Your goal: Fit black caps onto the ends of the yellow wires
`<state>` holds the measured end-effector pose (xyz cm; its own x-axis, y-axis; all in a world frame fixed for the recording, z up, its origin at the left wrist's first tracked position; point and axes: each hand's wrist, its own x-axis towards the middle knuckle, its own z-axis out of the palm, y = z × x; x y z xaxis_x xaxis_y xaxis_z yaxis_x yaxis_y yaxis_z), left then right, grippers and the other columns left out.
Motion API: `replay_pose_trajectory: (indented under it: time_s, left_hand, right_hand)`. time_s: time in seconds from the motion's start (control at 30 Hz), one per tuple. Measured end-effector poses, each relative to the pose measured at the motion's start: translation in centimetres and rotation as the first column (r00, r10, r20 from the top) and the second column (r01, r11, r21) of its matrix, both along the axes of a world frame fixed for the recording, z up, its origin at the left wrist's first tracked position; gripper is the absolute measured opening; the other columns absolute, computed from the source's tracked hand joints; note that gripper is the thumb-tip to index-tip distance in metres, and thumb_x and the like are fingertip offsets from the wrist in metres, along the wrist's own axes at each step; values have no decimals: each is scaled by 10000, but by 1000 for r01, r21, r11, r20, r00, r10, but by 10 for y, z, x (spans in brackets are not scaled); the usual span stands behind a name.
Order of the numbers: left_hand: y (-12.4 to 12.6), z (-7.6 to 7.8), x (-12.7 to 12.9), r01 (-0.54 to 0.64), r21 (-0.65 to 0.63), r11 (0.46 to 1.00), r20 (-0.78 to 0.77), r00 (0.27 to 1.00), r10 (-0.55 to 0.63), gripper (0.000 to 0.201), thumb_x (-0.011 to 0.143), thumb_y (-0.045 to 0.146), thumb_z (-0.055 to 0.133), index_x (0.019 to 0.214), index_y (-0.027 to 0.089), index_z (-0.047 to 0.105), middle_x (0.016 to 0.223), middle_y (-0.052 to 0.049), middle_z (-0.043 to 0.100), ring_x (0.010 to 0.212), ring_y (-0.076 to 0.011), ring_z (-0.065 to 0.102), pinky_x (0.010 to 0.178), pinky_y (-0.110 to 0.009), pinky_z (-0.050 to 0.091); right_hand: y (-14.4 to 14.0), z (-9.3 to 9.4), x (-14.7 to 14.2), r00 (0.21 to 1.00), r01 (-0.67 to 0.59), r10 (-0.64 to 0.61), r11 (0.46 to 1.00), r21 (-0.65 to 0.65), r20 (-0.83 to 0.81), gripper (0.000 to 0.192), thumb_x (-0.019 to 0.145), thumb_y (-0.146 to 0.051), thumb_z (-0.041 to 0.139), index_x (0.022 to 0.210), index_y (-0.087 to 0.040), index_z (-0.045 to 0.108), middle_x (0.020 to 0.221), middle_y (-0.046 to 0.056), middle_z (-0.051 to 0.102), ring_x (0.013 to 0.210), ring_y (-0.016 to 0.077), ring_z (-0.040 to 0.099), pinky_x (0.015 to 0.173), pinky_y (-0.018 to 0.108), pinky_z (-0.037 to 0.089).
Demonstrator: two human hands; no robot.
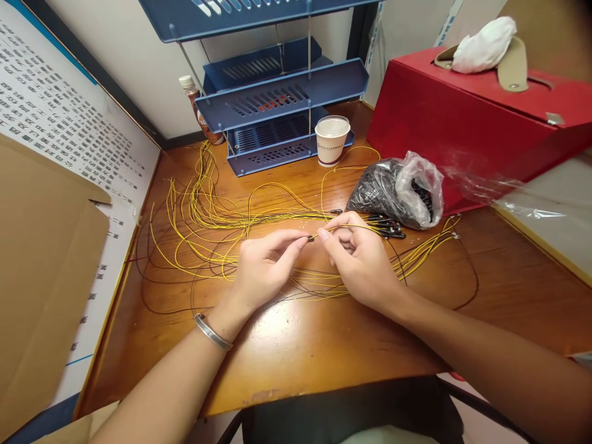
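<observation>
A: State the hand status.

B: The left hand (266,265) pinches a small black part (311,238) between thumb and forefinger. The right hand (361,262) pinches a thin yellow wire (316,235) just beside it. The fingertips are near each other, not touching. Both items are held over the middle of the surface (296,370). Whether they are joined cannot be determined.

A: State the progress.

B: Several black ends (391,227) lie grouped beyond the right hand, beside the plastic bag (374,188); judged to be fitted. A wire bundle (428,248) toward the right edge shows no such black pieces; judged to remain. The count is unreadable.

A: Describe the surface and room.

B: Wood, glossy. Loose wires (203,206) spread toward the left edge, where a printed board (69,105) stands behind cardboard (46,277). Along the far edge: bottle (190,89), blue rack (282,98), paper cup (332,142). A red box (416,123) occupies the far right corner.
</observation>
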<state>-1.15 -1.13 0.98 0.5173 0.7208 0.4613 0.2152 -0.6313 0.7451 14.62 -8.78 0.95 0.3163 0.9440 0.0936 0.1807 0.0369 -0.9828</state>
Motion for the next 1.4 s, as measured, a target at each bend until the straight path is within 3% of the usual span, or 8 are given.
replay_pose_trajectory:
  time_s: [0.17, 0.57, 1.23, 1.4]
  left_hand:
    - [1, -1, -2, -13, 21, 1000, -15, 1000, 14, 129, 909, 241, 681, 914, 161, 782, 806, -20, 804, 580, -78, 715, 584, -138, 576]
    - [3, -3, -1, -30, 81, 996, 5, 1000, 30, 111, 900, 204, 697, 949, 153, 782, 854, -22, 809, 630, -70, 735, 629, -118, 587]
    - [1, -3, 0, 1, 6, 1000, 24, 1000, -2, 114, 890, 185, 697, 960, 142, 775, 879, -32, 812, 636, -70, 738, 626, -124, 593]
    - [1, -1, 0, 24, 49, 999, 5, 1000, -24, 106, 876, 162, 703, 950, 149, 778, 871, -23, 812, 680, -80, 753, 639, -120, 593]
  right_hand:
    - [1, 0, 1, 1000, -6, 6, 1000, 12, 5, 234, 957, -396, 579, 877, -189, 504, 529, -88, 458, 460, 62, 398, 489, 229, 287]
    - [3, 1, 1, 999, -37, 36, 999, -18, -26, 237, 955, -409, 570, 906, -181, 530, 521, -95, 447, 452, 57, 382, 473, 219, 283]
    - [2, -3, 2, 1000, -29, 29, 1000, 0, -11, 215, 951, -389, 584, 922, -181, 537, 529, -98, 453, 462, 55, 388, 487, 221, 294]
    - [1, -4, 3, 998, -55, 56, 998, -7, 25, 200, 954, -368, 581, 894, -182, 539, 542, -91, 453, 477, 57, 401, 487, 221, 300]
